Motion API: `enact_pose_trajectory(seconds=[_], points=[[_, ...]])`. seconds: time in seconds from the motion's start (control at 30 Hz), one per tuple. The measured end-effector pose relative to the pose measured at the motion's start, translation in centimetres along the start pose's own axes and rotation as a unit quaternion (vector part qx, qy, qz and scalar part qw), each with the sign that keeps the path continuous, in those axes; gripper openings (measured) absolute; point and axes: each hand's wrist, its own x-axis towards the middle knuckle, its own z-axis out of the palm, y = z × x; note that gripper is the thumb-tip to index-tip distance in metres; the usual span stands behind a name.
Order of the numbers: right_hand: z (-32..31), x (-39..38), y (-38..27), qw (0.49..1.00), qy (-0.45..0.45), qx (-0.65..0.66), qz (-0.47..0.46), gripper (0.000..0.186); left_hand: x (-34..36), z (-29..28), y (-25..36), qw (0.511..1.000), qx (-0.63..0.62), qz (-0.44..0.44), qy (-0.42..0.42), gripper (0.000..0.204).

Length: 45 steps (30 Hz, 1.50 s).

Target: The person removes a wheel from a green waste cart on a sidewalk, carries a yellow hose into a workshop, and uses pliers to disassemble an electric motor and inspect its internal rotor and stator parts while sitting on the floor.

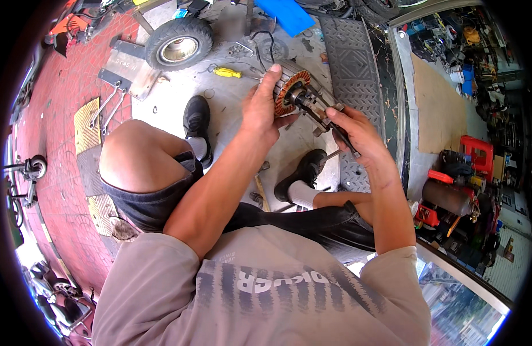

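Note:
My left hand is closed around a motor core, a round metal body ringed with orange-copper windings. A dark shaft sticks out of its near right side. On that shaft end sits a metal bearing puller with jaws and long bolts. My right hand grips the puller, its thumb on the outer end and its fingers curled below. Part of the puller is hidden by those fingers. Both hands hold the joined parts above the floor, between my feet.
A yellow-handled screwdriver and a small tyred wheel lie beyond my hands. Wrenches and a metal plate are at the left. A hammer lies between my shoes. A ridged ramp and cluttered shelves stand right.

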Motion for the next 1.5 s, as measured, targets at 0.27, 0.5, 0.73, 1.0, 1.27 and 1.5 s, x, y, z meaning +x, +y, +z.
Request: enact_pose_trajectory(seconds=[0.27,0.5,0.73,1.0,1.27,1.5], points=[[0.1,-0.1,0.1,1.0,-0.007,0.028,0.003,0.04,0.1,-0.1,-0.2,1.0,-0.027,0.003,-0.005,0.065],[0.1,0.1,0.5,0.993,-0.071,0.098,-0.004,0.044,0.1,-0.3,0.1,1.0,-0.008,0.013,-0.016,0.066],[0.2,0.0,0.3,0.995,-0.078,0.061,0.004,0.042,0.5,-0.4,-0.2,0.999,-0.019,0.031,-0.006,0.089],[0.5,-0.3,-0.7,0.998,-0.035,-0.04,-0.015,0.04,0.2,0.3,-0.6,0.998,-0.043,0.033,0.012,0.113],[-1.0,-0.6,0.1,0.978,-0.122,0.167,0.036,0.045,0.0,0.2,-0.6,0.997,-0.071,0.033,-0.027,0.068],[-1.9,0.2,1.4,0.992,-0.074,0.1,0.007,0.043,0.9,0.2,2.0,0.996,-0.078,0.038,-0.022,0.057]])
